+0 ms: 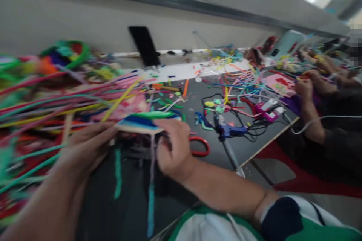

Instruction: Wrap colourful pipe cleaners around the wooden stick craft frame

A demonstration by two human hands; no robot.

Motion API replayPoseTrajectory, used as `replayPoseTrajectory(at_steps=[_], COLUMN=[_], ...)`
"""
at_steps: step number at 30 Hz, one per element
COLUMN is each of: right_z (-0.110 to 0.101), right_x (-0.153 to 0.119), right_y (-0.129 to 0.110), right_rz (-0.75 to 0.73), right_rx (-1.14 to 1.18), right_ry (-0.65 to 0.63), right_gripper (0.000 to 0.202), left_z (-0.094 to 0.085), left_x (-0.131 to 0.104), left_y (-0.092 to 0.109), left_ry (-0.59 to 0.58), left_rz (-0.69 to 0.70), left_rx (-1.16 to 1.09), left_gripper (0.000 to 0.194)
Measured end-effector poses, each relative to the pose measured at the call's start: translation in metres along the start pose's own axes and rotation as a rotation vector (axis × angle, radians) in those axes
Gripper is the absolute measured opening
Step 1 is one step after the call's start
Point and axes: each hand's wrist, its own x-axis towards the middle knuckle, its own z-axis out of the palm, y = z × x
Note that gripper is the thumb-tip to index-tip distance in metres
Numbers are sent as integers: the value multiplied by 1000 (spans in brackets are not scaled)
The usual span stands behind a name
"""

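A blue-and-white piece [141, 123] is held between left hand [90, 143] and right hand [175, 148], probably to steady it. Strips [151, 205] dangle between them.

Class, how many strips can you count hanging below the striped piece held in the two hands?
2: a green strip near the left hand and a purple-and-blue strip beside the right hand. More may be hidden behind the hands or by blur.

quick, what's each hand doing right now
Left hand: closed, holding one end of the flat blue, white and green craft piece.
Right hand: closed, fingers curled over the other end of that piece.
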Motion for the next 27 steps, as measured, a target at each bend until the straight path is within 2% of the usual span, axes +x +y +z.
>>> replayPoseTrajectory(at_steps=[1, 2, 4, 6, 10, 12, 18, 22, 27], right_z=[-1, -1, 0, 2, 3, 3, 3, 4, 4], right_x=[1, 1, 3, 5, 12, 14, 14, 15, 14], right_y=[1, 3, 8, 15, 34, 41, 51, 58, 59], right_rz=[15, 33, 81, 139, 240, 248, 301, 329, 312], right_rx=[1, 10, 36, 87, 201, 192, 217, 277, 309], right_ry=[8, 16, 47, 88, 286, 320, 337, 370, 327], right_gripper=[50, 49, 48, 45, 48, 49, 47, 46, 45], left_z=[18, 33, 52, 59, 58, 59, 60, 57, 59], left_x=[2, 3, 2, -4, -13, -12, -10, -12, -13], left_y=[16, 32, 54, 65, 66, 64, 63, 65, 68], left_ry=[102, 137, 68, 41, 24, 6, -35, -9, -6], left_rz=[46, 100, 114, 146, 155, 153, 175, 209, 244], left_rx=[-31, -66, -126, -163, -178, -191, -164, -144, -97], left_gripper=[10, 7, 12, 14, 15, 16, 19, 19, 21])
